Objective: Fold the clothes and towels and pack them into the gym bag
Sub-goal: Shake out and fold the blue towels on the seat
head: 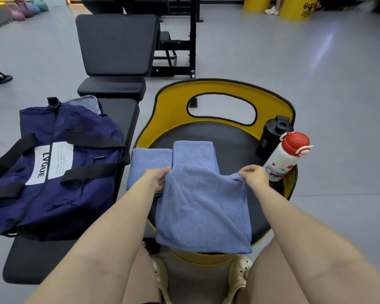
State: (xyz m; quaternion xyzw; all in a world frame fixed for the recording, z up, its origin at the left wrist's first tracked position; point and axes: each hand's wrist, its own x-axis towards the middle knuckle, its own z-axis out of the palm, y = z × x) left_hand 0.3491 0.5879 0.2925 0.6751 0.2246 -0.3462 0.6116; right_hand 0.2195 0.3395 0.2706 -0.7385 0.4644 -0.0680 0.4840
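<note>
At far left, a navy gym bag [59, 172] with black straps and a white label reading "LVQUE" lies on its side on a black padded bench, the surface [29, 260] that runs away from the viewer toward a raised backrest. A grey-blue cloth [86, 104] shows just behind the bag's far end; whether it sits inside the bag cannot be told.

Just right of the bench stands a round black seat with a yellow rim [178, 95] and a cut-out handle at its far side. On the seat lie two folded blue towels: one [149, 161] at its left edge, and a second [193, 152] touching the first on its right.

In front of these, a third blue towel [203, 211] is spread, its near edge hanging over the front of the seat. The left hand [158, 176] pinches this towel's far left corner, fingers curled over the cloth. The right hand [255, 174] pinches the far right corner in the same grip, lifting the edge slightly.

At the seat's right rim stand a black shaker bottle [270, 137] and, touching it on the near side, a white bottle with a red cap [285, 159], tilted against the rim.
</note>
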